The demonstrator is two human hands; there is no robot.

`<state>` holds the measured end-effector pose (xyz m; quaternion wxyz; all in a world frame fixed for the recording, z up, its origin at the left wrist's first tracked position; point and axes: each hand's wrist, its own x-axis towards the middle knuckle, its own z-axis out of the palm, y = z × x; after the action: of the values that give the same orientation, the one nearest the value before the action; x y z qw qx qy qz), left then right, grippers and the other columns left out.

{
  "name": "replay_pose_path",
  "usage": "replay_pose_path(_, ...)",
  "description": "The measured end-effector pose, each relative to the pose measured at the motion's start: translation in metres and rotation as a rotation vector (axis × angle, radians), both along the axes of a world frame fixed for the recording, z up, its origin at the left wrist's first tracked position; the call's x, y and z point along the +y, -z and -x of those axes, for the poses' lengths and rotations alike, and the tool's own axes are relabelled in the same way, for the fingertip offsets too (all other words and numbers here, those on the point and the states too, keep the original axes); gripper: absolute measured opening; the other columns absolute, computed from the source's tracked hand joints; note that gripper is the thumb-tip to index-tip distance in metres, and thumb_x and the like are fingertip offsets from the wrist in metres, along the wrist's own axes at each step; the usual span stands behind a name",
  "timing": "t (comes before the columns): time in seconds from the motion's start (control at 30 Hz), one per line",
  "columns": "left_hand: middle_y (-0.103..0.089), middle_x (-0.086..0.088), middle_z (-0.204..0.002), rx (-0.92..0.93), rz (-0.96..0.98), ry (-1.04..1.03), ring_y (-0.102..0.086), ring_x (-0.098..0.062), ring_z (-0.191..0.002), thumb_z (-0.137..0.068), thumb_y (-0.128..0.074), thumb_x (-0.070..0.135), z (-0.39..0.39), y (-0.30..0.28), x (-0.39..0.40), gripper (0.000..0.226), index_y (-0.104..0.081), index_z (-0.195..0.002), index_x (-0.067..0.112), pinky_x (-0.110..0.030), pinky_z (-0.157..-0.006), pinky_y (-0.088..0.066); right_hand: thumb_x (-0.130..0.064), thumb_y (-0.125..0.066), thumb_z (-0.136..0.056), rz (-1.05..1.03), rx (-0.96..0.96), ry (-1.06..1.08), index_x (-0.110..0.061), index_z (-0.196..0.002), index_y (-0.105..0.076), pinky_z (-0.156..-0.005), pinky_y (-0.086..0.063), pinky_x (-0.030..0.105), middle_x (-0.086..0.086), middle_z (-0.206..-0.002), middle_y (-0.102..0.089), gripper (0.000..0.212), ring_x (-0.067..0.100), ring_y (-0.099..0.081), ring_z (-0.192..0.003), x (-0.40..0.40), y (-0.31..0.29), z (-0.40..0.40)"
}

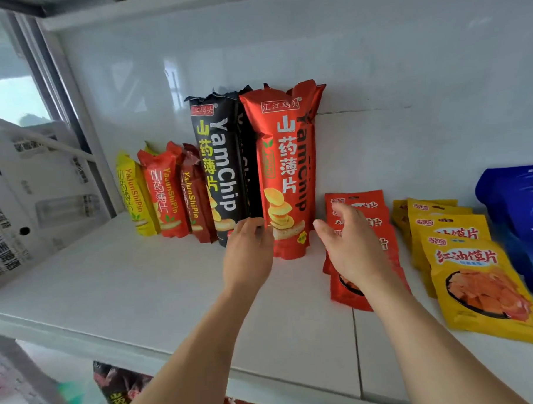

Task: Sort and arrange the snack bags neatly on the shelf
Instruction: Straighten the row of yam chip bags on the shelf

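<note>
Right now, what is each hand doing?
Left hand: fingers curled on the black bag at its lower edge.
Right hand: open, holding nothing.

Both bare forearms were extended forward and upward. The left hand (248, 248) was held palm down with its fingers curled at the tips. The right hand (349, 244) was spread open, thumb stretched out to the left, nothing gripped.

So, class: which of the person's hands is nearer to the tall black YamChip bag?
Left. The left hand touches the tall black YamChip bag at its base; the right hand hovers open beyond the tall red YamChip bag.
</note>
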<state>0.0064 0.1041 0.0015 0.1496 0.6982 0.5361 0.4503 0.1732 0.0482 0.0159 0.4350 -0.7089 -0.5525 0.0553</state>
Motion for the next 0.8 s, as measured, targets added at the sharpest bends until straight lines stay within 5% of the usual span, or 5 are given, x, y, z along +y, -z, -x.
replay_pose_path(0.2,-0.057,0.0,-0.134,-0.132,-0.257,0.008,-0.048,-0.02,-0.128,-0.098,-0.058,0.02,0.032,-0.006,0.045,0.029,-0.064,-0.126,0.011,-0.042,-0.104,-0.046,-0.059,-0.065,-0.084,-0.143,0.17,0.114,-0.022,-0.153,-0.022,-0.108,-0.038,0.045,0.005,-0.153,-0.034,0.09,0.024,-0.036,-0.14,0.043,-0.006,0.05)
replay_pose_path(0.3,-0.04,-0.01,-0.15,-0.252,-0.425,-0.082,-0.03,-0.023,-0.142,-0.09,-0.065,0.025,0.042,-0.011,0.064,0.052,-0.052,-0.138,0.009,-0.045,-0.117,-0.033,-0.064,-0.072,-0.074,-0.173,0.236,0.191,-0.023,-0.154,-0.015,-0.11,-0.038,0.048,0.004,-0.154,-0.033,0.107,0.025,-0.035,-0.141,0.06,-0.001,0.067)
replay_pose_path(0.43,-0.017,-0.009,-0.163,-0.356,-0.26,-0.04,-0.012,-0.022,-0.152,-0.089,-0.072,0.031,0.055,-0.023,0.084,0.084,-0.025,-0.155,0.011,-0.042,-0.124,-0.019,-0.074,-0.076,-0.055,-0.177,0.28,0.272,-0.028,-0.152,-0.013,-0.107,-0.043,0.053,0.002,-0.151,-0.038,0.125,0.024,-0.039,-0.14,0.078,0.023,0.083)
replay_pose_path(0.6,-0.027,-0.015,-0.162,-0.236,-0.247,-0.059,-0.014,-0.031,-0.153,-0.086,-0.075,0.039,0.062,-0.026,0.105,0.095,-0.021,-0.156,0.004,-0.043,-0.124,-0.012,-0.075,-0.077,-0.047,-0.173,0.314,0.277,-0.034,-0.151,-0.014,-0.103,-0.047,0.051,-0.004,-0.148,-0.043,0.129,0.02,-0.047,-0.135,0.09,0.046,0.083)
replay_pose_path(0.8,-0.034,-0.012,-0.16,-0.117,-0.357,-0.085,-0.014,-0.03,-0.153,-0.084,-0.073,0.048,0.063,-0.032,0.119,0.094,-0.027,-0.154,0.005,-0.039,-0.122,-0.008,-0.048,-0.088,-0.059,-0.136,0.279,0.284,-0.031,-0.152,-0.012,-0.105,-0.046,0.051,-0.002,-0.147,-0.043,0.121,0.021,-0.045,-0.135,0.095,0.056,0.082)
